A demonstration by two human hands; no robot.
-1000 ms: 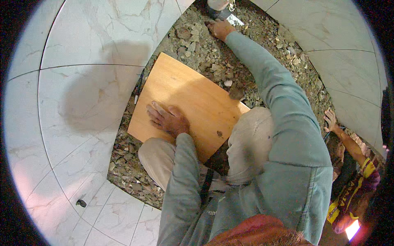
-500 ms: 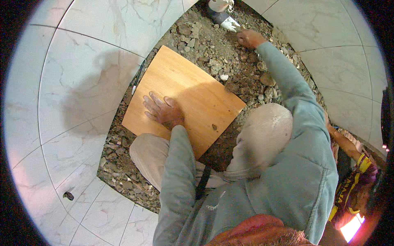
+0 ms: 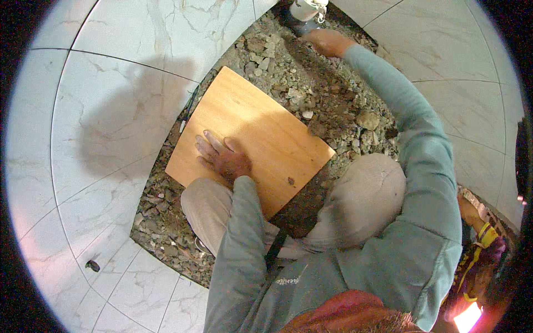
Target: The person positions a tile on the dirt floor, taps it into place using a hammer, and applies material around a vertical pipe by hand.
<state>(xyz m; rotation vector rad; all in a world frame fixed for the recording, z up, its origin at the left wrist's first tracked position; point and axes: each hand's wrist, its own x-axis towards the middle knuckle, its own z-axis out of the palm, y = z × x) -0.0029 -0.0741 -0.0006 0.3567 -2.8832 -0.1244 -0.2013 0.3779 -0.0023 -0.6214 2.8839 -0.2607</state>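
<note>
My left hand [image 3: 225, 158] lies flat with fingers spread on a square wood-grained board [image 3: 266, 139], which rests over broken rubble. At the far end of the dug strip, my stretched-out right hand [image 3: 328, 42] is closed. It grips what looks like a trowel [image 3: 303, 26]; a greyish flat part shows past the fingers, and the handle is hidden. Just beyond it stands a short white pipe [image 3: 303, 9] with a ragged, torn piece on its rim.
Loose stones and soil [image 3: 338, 91] fill the strip between marbled floor tiles [image 3: 127, 111]. A thin pen-like item [image 3: 182, 126] lies by the left tile edge. A dark scrap [image 3: 92, 266] is on the lower-left tiles. Another person's arm [image 3: 472, 212] shows at right.
My right hand has moved left and farther away, closer to the pipe. The bright blade seen before is now mostly hidden. My left hand stays on the board.
</note>
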